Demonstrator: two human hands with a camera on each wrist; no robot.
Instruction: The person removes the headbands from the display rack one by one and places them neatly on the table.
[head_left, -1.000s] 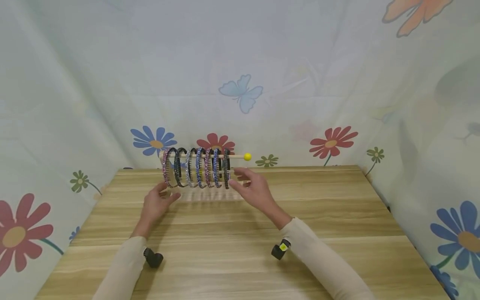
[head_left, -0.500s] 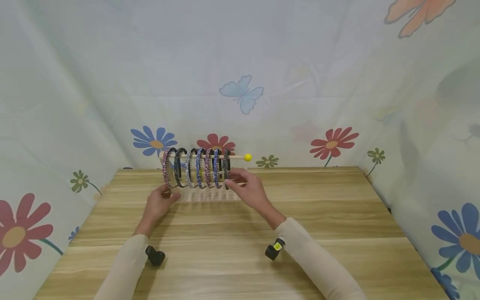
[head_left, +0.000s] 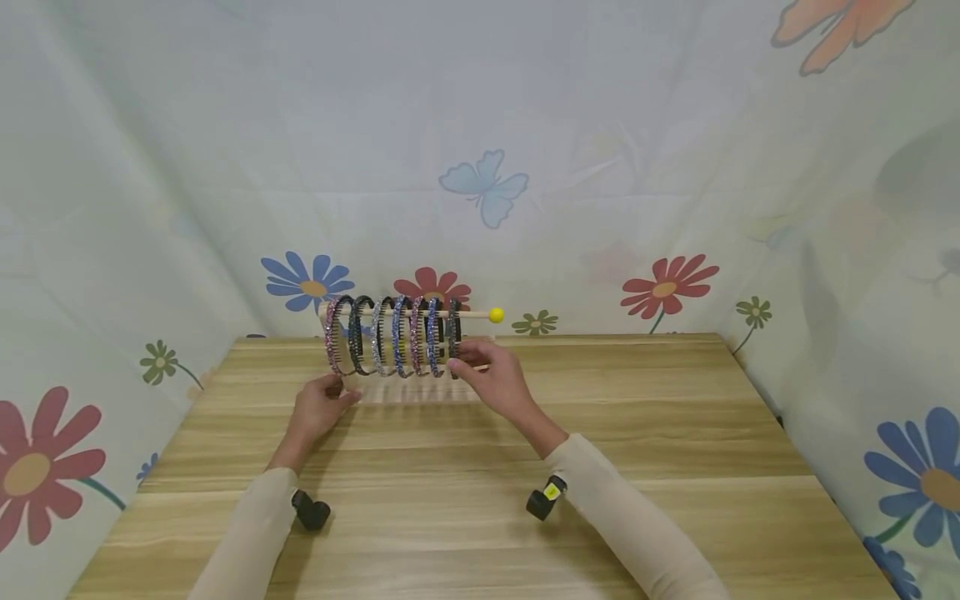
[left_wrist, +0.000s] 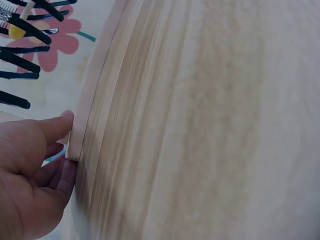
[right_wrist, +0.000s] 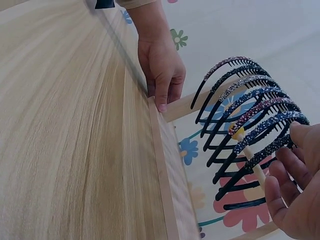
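A wooden headband stand (head_left: 478, 314) with a yellow ball (head_left: 497, 315) on its rod stands toward the back of the table. Several glittery toothed headbands hang along the rod, from a pink one (head_left: 330, 337) at the left to a dark one (head_left: 453, 325) at the right end. My left hand (head_left: 317, 408) pinches the front left corner of the stand's wooden base (left_wrist: 81, 132). With thumb and fingers, my right hand (right_wrist: 302, 185) pinches the dark headband on its right side. The other headbands hang spaced apart.
The wood-grain table (head_left: 420, 500) spreads out in front of the stand. A white cloth with printed flowers and butterflies (head_left: 480, 187) hangs behind and at both sides. Black wrist cameras (head_left: 311, 512) are strapped by both sleeves.
My right hand has moved slightly left and taken hold of the rightmost dark headband. My left hand stays at the base corner; the headbands and stand look nearly unmoved.
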